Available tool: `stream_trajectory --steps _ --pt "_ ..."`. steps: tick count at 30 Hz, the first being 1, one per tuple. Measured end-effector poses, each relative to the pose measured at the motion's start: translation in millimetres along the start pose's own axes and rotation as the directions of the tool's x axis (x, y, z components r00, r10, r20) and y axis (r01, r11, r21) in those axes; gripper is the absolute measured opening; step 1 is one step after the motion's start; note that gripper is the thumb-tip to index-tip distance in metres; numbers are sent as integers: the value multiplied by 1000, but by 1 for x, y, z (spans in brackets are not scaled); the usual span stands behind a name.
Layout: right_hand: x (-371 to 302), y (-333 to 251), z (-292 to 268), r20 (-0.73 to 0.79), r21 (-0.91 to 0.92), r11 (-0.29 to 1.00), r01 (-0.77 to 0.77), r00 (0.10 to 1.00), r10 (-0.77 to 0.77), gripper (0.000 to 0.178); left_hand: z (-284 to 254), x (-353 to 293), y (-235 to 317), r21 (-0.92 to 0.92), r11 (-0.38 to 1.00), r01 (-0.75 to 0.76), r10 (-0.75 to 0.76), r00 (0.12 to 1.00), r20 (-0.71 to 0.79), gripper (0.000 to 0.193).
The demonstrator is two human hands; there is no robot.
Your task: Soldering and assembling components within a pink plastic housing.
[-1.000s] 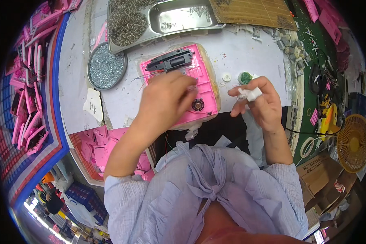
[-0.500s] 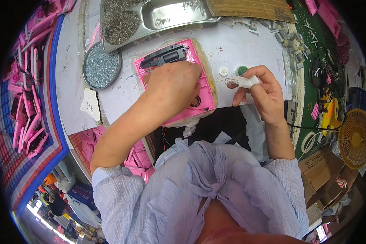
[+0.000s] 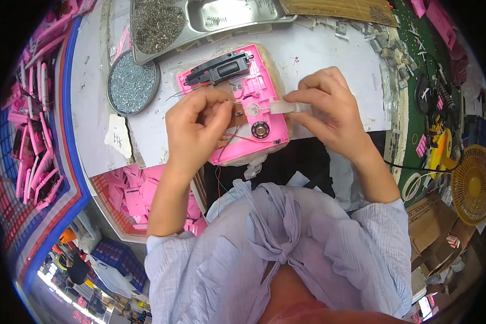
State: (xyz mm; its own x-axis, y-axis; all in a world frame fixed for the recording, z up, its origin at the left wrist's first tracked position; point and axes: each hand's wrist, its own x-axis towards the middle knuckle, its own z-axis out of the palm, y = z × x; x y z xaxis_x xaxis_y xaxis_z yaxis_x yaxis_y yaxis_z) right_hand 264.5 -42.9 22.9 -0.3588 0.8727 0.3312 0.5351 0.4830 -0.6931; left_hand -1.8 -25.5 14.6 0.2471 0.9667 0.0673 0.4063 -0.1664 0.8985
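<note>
A pink plastic casing [image 3: 278,123] lies on a padded block on the table in front of me. Inside it are a black long mechanism [image 3: 216,69], a brown circuit board [image 3: 236,120] with thin wires, a white disc [image 3: 252,110] and a round black part [image 3: 260,129]. Over the casing's left side, my left hand [image 3: 197,124] has thumb and fingertips pinched together; whatever is in them is too small to make out. From the right, my right hand [image 3: 332,108] grips a whitish translucent plastic piece [image 3: 282,106], whose end reaches over the casing beside the disc.
A round dish of small metal screws [image 3: 132,83] stands left of the casing. Behind it is a metal tray [image 3: 197,38] with springs. A cardboard piece [image 3: 340,8] and several small grey parts [image 3: 386,51] lie at the far right. Pink casings [image 3: 135,194] fill a bin lower left.
My left hand has drawn back left, uncovering the casing's middle. The right hand has brought the white plastic piece left over the casing and now covers where the green round piece lay.
</note>
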Motion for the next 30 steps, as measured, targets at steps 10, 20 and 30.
stream_trajectory --steps 10,20,30 --pt "30 -2 14 162 -96 959 266 955 -249 37 15 -5 -11 -87 987 -134 123 985 -119 8" --pt "12 30 42 49 204 965 164 983 -178 29 17 -6 -10 -46 989 -141 133 982 -132 8" --pt "20 0 31 250 -56 998 -26 967 40 23 22 -8 -14 -71 993 -93 85 991 -108 5"
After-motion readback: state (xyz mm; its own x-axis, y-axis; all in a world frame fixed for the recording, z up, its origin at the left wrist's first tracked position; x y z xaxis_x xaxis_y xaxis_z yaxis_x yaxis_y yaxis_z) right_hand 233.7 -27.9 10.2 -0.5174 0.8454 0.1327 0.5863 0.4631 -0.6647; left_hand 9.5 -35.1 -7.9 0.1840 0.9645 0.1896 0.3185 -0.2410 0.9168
